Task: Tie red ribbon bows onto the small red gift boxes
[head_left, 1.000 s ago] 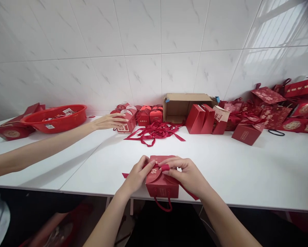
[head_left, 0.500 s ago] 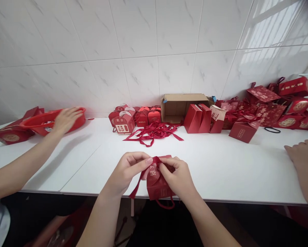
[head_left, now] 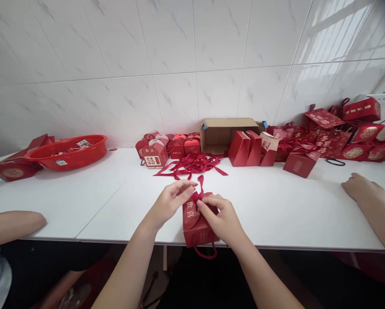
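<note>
A small red gift box (head_left: 194,234) with pale lettering and a cord handle lies at the table's front edge. Dark red ribbon (head_left: 201,183) is gathered in a knot on its top, one end pointing up. My right hand (head_left: 222,214) pinches the ribbon at the knot, its fingers resting over the box's right side. Just left of the knot is my left hand (head_left: 171,201), thumb and fingers slightly apart, with nothing visible between them.
Loose red ribbons (head_left: 195,165) lie behind the box, beside small gift boxes (head_left: 153,156) and an open cardboard box (head_left: 211,139). A red basin (head_left: 70,161) stands left. More red boxes (head_left: 330,141) are piled right. Co-workers' arms rest at left (head_left: 15,225) and right (head_left: 366,195).
My left hand has shifted off the knot, and a ribbon end now stands up behind it. The left co-worker's hand has withdrawn from the basin.
</note>
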A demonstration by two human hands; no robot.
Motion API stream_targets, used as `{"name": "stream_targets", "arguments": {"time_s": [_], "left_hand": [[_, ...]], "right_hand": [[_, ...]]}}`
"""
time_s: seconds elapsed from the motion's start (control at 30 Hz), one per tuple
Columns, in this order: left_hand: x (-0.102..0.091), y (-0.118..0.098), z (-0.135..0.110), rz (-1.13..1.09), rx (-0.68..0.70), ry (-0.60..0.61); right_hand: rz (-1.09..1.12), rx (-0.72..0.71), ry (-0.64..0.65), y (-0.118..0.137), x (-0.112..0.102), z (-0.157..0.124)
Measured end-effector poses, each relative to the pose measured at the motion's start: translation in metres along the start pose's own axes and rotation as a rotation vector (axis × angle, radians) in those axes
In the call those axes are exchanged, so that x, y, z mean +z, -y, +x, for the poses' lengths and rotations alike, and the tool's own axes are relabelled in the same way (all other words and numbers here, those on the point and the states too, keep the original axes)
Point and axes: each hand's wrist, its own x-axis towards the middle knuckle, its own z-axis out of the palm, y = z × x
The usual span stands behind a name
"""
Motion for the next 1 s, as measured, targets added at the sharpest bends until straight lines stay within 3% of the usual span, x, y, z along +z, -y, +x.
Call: {"name": "stream_targets", "arguments": {"time_s": [0.13, 0.37, 0.73, 1.0], "left_hand": [[0.002, 0.010, -0.009, 0.079, 0.020, -0.034], [0.011, 0.021, -0.021, 0.077, 0.076, -0.096], [0.028, 0.020, -0.022, 0.105, 0.109, -0.254], [0.030, 0.022, -0.018, 0.126, 0.108, -0.274]], "right_hand": [[0.060, 0.018, -0.015, -0.001, 0.000, 0.000], [0.319, 0.161, -0.160, -0.006, 0.007, -0.001], [0.110, -0.013, -0.113, -0.007, 0.005, -0.004], [-0.131, -0.110, -0.174, -0.008, -0.001, -0.006]]}}
